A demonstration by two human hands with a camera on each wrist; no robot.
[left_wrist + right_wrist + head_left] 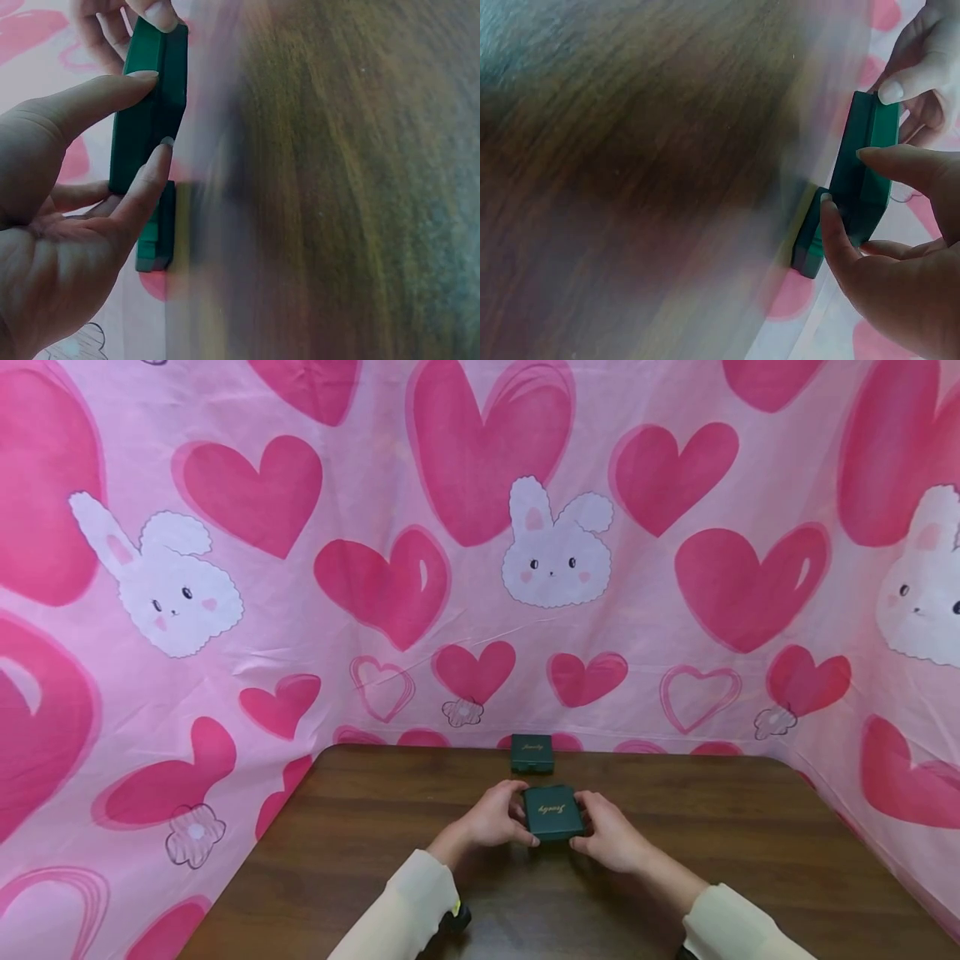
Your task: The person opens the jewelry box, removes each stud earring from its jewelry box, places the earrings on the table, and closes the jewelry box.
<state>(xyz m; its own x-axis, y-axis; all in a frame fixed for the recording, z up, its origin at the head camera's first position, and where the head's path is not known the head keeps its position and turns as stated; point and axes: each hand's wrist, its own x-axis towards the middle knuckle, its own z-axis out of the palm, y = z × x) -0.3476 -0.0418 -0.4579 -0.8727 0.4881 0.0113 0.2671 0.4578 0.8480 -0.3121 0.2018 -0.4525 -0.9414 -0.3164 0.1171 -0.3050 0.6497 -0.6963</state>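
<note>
A dark green jewelry box [552, 813] with gold lettering on its lid is held between both hands, over the middle of the table. My left hand [493, 815] grips its left side, thumb at the near corner. My right hand [609, 832] grips the opposite side in the same way. In both wrist views the box [140, 105] appears edge-on, with a seam along its side and the fingers and thumb pinching it. A second green box [532, 754], also gold-lettered, sits beyond it near the table's far edge; both wrist views show part of this farther box [808, 236].
The brown wood-grain table [360, 860] ends at a far edge just behind the second box. Pink cloth [480, 627] printed with hearts and rabbits hangs behind and at both sides. A small black object [454, 918] shows beneath the left sleeve.
</note>
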